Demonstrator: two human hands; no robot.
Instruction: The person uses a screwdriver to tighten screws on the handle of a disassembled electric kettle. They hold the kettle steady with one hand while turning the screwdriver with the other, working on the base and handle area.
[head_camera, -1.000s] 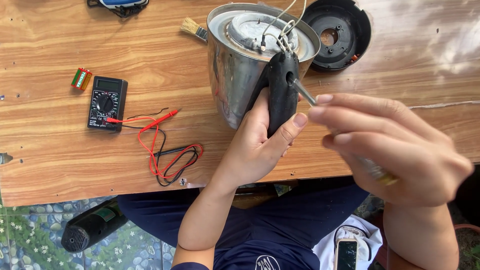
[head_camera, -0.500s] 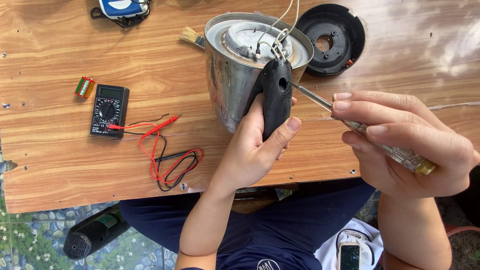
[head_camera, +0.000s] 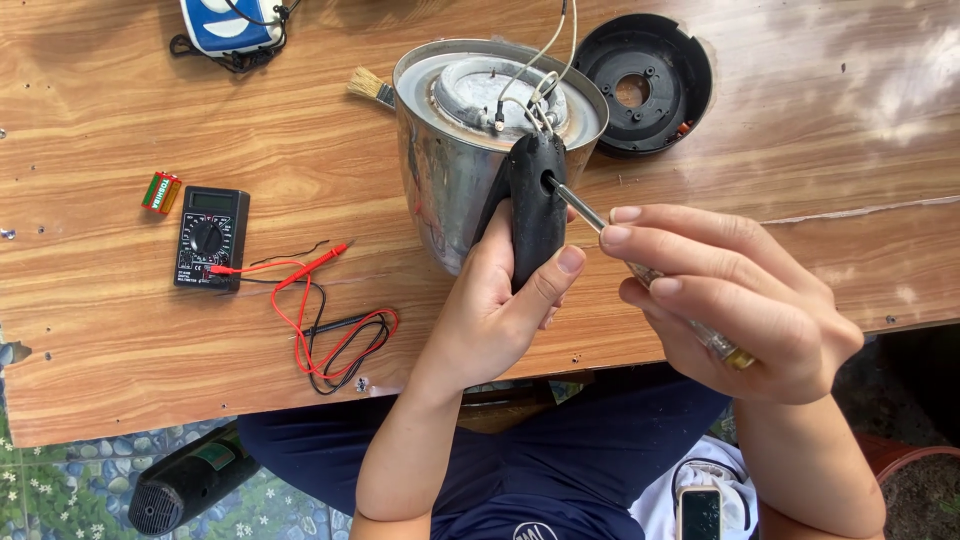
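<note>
**Now: screwdriver tip in the kettle handle**

Centrally, the left hand (head_camera: 500, 300) is wrapped around the black handle (head_camera: 535, 205) of an upturned steel kettle (head_camera: 450, 190), thumb pressed along the handle's right side. The right hand (head_camera: 735, 300) pinches a screwdriver (head_camera: 640, 265) between fingertips and thumb; its metal shaft runs up and left from that hand, and the tip sits in a hole near the top of the handle. Just above the left hand, white wires (head_camera: 535, 70) rise from the kettle's exposed underside. Above the right hand lies a round black base plate (head_camera: 645, 85) on the wooden table (head_camera: 850, 130). A small paintbrush (head_camera: 368, 86) pokes out beside the kettle. Left of the left hand lie red and black probe leads (head_camera: 320, 320), then a black multimeter (head_camera: 208, 238), then a small battery (head_camera: 160, 192).
</note>
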